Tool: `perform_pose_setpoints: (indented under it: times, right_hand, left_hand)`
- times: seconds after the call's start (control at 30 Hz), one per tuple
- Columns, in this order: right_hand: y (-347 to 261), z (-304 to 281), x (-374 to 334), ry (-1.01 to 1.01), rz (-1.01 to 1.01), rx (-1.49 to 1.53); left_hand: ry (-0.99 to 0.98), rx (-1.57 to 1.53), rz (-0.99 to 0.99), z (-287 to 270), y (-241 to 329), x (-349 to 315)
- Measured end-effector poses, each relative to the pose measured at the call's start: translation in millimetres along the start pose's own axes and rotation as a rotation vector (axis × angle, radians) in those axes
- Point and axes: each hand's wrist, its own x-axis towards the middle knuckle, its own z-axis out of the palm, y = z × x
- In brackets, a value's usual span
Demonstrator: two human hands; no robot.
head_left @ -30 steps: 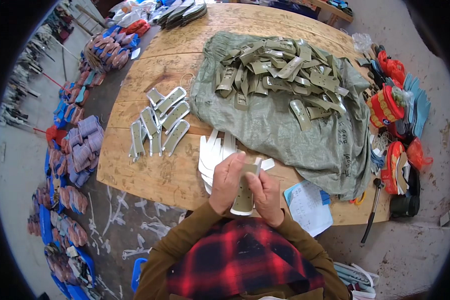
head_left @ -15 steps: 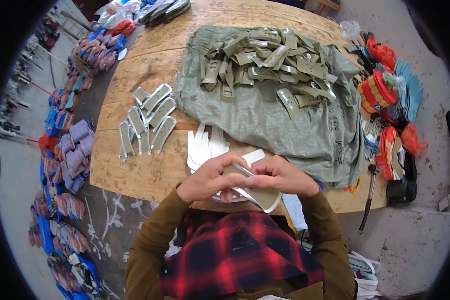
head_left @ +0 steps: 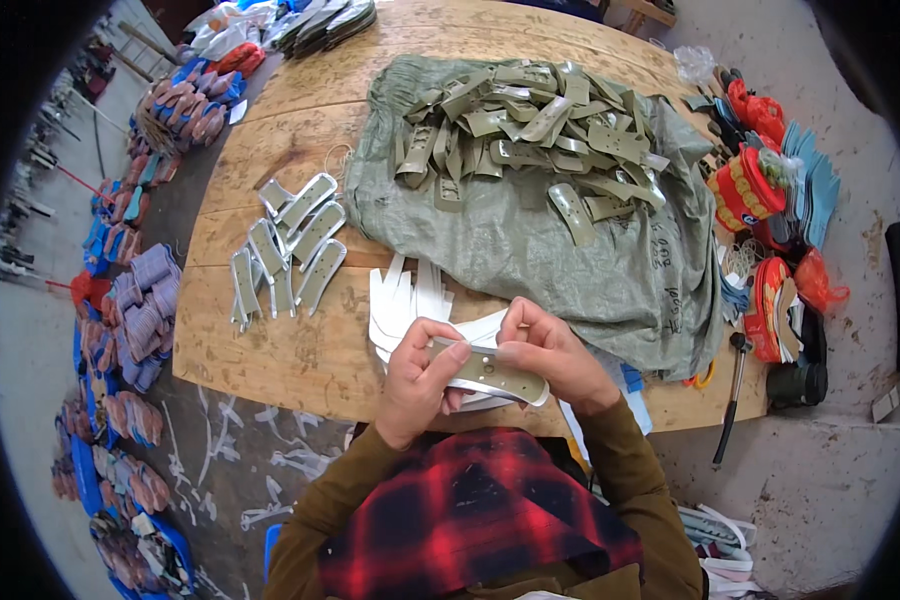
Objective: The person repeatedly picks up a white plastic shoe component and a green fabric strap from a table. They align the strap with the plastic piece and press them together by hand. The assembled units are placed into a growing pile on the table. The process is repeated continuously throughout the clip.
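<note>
My left hand [head_left: 415,385] grips the left end of a curved olive-green strap piece [head_left: 492,372], thumb on top and fingers beneath. Small holes dot its face, and a shiny white edging runs along its lower edge. Over its right part, my right hand [head_left: 558,358] pinches the upper edge between thumb and fingers. Just beyond and partly under my hands lie white strips [head_left: 394,300], fanned out on the table. To their left is a small pile of white-edged olive strap pieces [head_left: 290,240]. Farther off, a heap of unedged olive strap pieces [head_left: 530,125] lies on a green woven sack [head_left: 530,262].
A hammer [head_left: 733,405] leans at the wooden table's [head_left: 260,350] right edge. Beyond that edge are red containers [head_left: 745,190] and blue insole-shaped pieces [head_left: 818,190]. Bundled shoe parts [head_left: 150,290] line the left side, and white scraps [head_left: 210,450] litter the floor.
The strap piece has turned from a tilted, bent pose to lie flatter, with its holed face showing. My left hand has shifted to its left end; the right hand has moved slightly.
</note>
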Motion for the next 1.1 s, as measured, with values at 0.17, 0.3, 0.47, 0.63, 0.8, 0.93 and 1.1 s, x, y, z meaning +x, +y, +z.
perform_pose_setpoints:
  times: [0.17,0.3,0.47,0.63,0.8,0.93,1.1]
  right_hand:
    - [12,-5,13,0.166,-0.215,0.021]
    - [3,-11,9,0.036,-0.05,-0.374]
    - [-8,12,8,0.009,-0.017,-0.055]
    - [8,0,11,0.051,-0.138,-0.089]
    - [21,18,19,0.328,-0.421,-0.279]
    - [67,25,26,0.533,-0.56,-0.245]
    - [82,48,39,0.389,-0.638,-0.222]
  left_hand:
    - [0.008,-0.033,0.124,4,-7,0]
    - [-0.39,0.497,0.161,-40,-16,7]
    - [-0.475,0.314,-0.246,-13,33,0]
    - [-0.359,0.305,-0.075,-3,0,-8]
    - [-0.219,0.237,0.036,9,-16,-11]
    - [-0.117,0.23,0.241,11,-29,-3]
    - [-0.131,-0.07,0.044,-2,-37,11]
